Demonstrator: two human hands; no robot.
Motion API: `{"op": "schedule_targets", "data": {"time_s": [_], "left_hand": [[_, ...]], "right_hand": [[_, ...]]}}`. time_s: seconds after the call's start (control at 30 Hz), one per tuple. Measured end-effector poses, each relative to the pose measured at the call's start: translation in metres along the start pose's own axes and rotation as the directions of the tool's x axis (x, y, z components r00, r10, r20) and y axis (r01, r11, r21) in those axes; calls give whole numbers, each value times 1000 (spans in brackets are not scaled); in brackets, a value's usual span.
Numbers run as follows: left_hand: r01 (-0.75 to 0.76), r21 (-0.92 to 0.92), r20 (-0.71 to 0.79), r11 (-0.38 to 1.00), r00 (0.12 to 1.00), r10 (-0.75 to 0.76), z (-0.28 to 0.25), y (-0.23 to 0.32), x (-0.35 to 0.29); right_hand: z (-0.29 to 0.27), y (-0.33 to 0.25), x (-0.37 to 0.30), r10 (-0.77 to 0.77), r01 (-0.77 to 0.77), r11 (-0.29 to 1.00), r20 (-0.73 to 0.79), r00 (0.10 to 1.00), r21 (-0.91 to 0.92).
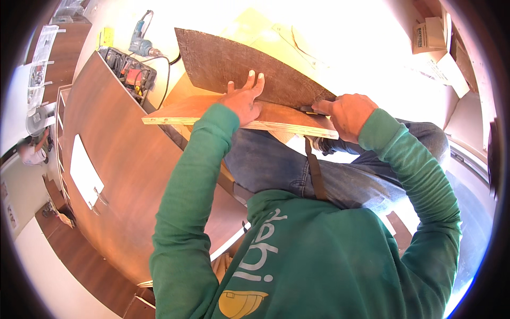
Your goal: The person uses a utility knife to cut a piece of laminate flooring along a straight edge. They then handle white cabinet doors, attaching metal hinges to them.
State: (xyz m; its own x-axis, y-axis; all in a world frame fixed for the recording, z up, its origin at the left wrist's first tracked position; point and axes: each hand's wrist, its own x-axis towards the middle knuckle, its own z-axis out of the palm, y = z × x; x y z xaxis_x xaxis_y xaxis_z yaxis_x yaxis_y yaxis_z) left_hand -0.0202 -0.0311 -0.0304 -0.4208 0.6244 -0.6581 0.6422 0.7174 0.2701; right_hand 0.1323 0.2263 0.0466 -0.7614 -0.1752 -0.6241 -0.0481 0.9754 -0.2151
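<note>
A plywood board [180, 110] with an orange-brown face and a pale layered edge lies across my lap. Behind it a thin dark-brown sheet [234, 61] rises at a slant, its lower edge close to the board's face. My left hand [244, 101] rests on the board with fingers spread up against the sheet. At the board's right end, my right hand [350, 114] is closed around a dark slim tool [314, 110] that looks like a utility knife; its tip sits by the sheet's lower right corner. Most of the tool is hidden by my fingers.
To my left lies a large brown panel [117, 159] with a white piece [86, 167] on it. Beyond stand a blue power drill [141, 42] with a cord and an open tool case [133, 77]. Cardboard boxes [429, 36] are at far right. Another person [34, 151] is at far left.
</note>
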Motion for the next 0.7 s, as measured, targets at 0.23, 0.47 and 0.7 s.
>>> {"op": "schedule_targets", "data": {"time_s": [0.23, 0.47, 0.7], "left_hand": [[106, 80, -153, 991, 984, -93, -10, 37, 11], [119, 166, -244, 979, 967, -76, -25, 59, -11], [-206, -210, -168, 956, 971, 172, -10, 30, -1]], "right_hand": [[-6, -13, 3, 68, -69, 996, 20, 997, 50], [-8, -13, 13, 74, -73, 996, -20, 997, 54], [-9, -18, 15, 96, -95, 995, -37, 995, 22]]}}
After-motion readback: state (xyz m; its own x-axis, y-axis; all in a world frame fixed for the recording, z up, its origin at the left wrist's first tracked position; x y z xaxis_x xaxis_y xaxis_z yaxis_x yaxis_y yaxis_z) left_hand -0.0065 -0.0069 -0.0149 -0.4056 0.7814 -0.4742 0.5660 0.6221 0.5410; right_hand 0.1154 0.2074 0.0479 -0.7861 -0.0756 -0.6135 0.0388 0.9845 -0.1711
